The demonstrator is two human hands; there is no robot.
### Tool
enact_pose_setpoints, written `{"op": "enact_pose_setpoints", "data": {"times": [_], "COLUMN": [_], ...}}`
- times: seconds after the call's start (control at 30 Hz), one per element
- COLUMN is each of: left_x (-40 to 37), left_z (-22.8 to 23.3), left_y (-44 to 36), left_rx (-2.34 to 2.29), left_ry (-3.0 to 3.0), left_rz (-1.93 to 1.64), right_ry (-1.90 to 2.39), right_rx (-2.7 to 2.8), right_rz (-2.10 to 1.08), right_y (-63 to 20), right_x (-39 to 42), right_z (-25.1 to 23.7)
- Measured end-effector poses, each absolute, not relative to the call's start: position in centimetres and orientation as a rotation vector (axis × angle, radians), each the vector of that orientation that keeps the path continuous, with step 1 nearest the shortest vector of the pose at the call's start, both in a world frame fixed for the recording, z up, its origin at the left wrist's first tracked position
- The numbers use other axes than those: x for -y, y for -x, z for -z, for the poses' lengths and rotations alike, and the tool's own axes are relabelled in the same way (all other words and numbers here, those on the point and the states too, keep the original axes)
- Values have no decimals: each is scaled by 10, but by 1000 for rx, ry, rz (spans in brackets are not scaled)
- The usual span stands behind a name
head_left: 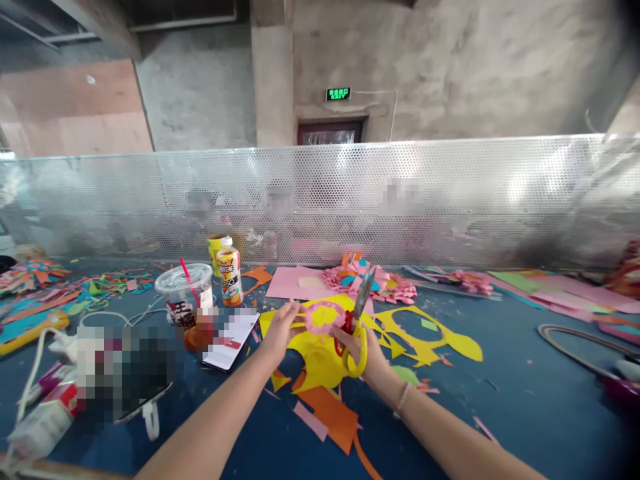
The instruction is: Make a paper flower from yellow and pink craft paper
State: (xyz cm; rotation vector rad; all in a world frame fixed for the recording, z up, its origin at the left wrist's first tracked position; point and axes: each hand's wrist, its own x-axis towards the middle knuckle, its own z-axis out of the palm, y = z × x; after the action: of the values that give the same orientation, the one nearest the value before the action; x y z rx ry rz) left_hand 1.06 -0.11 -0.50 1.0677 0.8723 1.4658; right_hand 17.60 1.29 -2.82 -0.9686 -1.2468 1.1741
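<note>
My left hand (280, 331) pinches the left edge of a pink paper ring cut-out (324, 317), holding it above the table. My right hand (361, 347) grips scissors (356, 327) with yellow and red handles; the grey blades point up and away, just right of the pink ring. Under both hands lies a yellow paper sheet (320, 357) with shapes cut out of it, and its leftover yellow outline (425, 337) spreads to the right. Orange paper pieces (330, 413) lie nearer to me on the blue table (525, 400).
A lidded plastic cup with a red straw (184, 288) and a small bottle (230, 275) stand at left, beside a white card (231, 340) and cables. Pink paper flowers (387, 287) and coloured sheets line the back. A perforated metal screen (450, 200) borders the far edge.
</note>
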Motion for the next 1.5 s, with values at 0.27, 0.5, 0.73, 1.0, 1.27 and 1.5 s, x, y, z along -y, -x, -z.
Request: {"op": "enact_pose_setpoints", "data": {"times": [0.27,0.5,0.73,1.0,1.27,1.5], "left_x": [-2,-1,4,4,10,11], "left_z": [13,9,9,9,4,4], "left_y": [-15,-12,-15,-11,-11,-8], "left_rx": [-1045,-1008,-1010,-951,-861,-880], "left_ry": [-1152,-1076,-1200,-1195,-1234,-1284], "left_rz": [-1360,-1401,-1295,-1280,-1208,-1167], "right_ry": [1028,967,982,970,853,843], "right_rx": [1242,1405,1375,1322,1224,1291], "right_rz": [-1244,-1198,-1185,-1254,-1315,-1271], "right_y": [-174,-172,-173,-178,-179,-180], "right_x": [-11,-5,-2,-14,-8,-13], "right_z": [24,20,18,26,20,23]}}
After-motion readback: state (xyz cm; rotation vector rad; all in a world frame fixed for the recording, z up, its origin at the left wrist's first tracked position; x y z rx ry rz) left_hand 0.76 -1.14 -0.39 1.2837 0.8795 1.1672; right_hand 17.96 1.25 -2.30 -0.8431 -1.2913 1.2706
